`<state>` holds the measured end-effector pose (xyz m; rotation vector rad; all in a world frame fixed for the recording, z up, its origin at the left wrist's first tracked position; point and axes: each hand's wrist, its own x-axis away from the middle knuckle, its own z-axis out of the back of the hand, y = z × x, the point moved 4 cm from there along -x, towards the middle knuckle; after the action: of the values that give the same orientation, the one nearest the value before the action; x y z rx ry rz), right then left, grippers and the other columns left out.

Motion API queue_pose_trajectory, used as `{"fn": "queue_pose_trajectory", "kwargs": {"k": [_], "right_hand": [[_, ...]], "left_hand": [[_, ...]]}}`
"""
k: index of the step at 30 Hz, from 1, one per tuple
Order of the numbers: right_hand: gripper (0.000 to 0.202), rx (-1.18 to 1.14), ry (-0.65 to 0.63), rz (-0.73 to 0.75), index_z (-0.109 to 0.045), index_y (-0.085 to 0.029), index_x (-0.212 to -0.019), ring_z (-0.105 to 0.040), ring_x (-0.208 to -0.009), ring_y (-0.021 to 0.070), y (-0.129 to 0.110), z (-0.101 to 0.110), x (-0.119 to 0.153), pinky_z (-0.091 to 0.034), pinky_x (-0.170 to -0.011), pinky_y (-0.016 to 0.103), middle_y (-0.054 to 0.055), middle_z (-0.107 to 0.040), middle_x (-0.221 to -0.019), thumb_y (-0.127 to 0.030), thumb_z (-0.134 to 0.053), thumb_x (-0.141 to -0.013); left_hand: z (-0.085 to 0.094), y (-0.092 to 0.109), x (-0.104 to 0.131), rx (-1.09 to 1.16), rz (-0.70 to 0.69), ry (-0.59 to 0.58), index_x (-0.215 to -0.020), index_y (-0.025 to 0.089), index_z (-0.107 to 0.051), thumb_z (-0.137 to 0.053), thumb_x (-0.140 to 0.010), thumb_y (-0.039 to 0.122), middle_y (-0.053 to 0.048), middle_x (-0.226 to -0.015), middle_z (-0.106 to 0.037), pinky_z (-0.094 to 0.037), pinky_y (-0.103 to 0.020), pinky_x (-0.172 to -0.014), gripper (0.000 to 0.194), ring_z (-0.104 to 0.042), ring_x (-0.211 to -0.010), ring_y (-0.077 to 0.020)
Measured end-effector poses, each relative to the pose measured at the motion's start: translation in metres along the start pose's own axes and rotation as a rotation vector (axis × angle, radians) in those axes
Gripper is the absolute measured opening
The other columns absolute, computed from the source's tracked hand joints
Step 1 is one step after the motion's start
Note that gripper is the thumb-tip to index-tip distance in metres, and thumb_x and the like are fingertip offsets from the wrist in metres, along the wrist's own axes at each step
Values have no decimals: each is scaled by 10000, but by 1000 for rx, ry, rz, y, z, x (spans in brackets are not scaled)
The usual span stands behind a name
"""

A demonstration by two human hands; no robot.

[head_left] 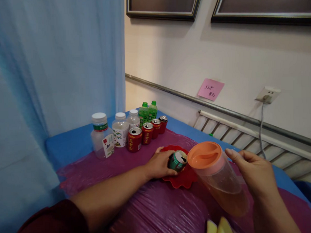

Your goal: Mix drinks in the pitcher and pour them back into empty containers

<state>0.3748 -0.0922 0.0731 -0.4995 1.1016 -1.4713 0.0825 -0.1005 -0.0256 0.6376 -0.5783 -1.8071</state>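
Observation:
My left hand (161, 164) is wrapped round a green can (177, 160), which leans to the right over a red scalloped dish (182, 180). Beside the can's open top is a clear pitcher (224, 189) with an orange lid (204, 155); it is tilted and holds a brownish liquid. My right hand (256, 174) grips the pitcher at its right side, where the handle is mostly hidden. Red cans (134, 140) stand in a row behind my left hand, all upright.
Clear bottles with white caps (120, 131) and green bottles (144, 114) stand behind the red cans. Purple plastic sheeting (158, 211) covers the blue table (67, 143). Yellow pieces (223, 228) lie at the front edge. A radiator (222, 127) and cable (261, 129) are at the right.

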Motion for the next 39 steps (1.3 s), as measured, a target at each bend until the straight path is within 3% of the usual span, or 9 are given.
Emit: {"fn": "queue_pose_trajectory", "kwargs": {"k": [23,32,39], "right_hand": [[538,-17,10,3,-500,-202,-538,-344,-533,111,4,1,-1,-275,-476,247,-48,-387,-523,-648,-755,-698],[531,-217,47,70,-493,-201,-554,-322,-518,99,20,-1,-13,-250,-477,250,-58,-380,-523,-618,-766,-736],[537,-600,208,7,-423,-227,-570,-274,-439,70,52,-15,-35,-229,-416,233,-98,-324,-483,-595,-790,-706]], "left_hand": [[0,-2,-1,-3,-4,22,-1328,266,-586,-893,-635,444,-53,-1287,-717,-144,-539,-1227,778,-628,-1215,-314],[2,-2,-1,22,-41,68,-1344,291,-589,-896,-627,432,-43,-1297,-713,-162,-536,-1218,793,-623,-1231,-318],[4,-2,-3,35,-91,94,-1358,320,-584,-884,-648,435,-27,-1366,-680,-147,-517,-1234,780,-569,-1311,-299]]}}
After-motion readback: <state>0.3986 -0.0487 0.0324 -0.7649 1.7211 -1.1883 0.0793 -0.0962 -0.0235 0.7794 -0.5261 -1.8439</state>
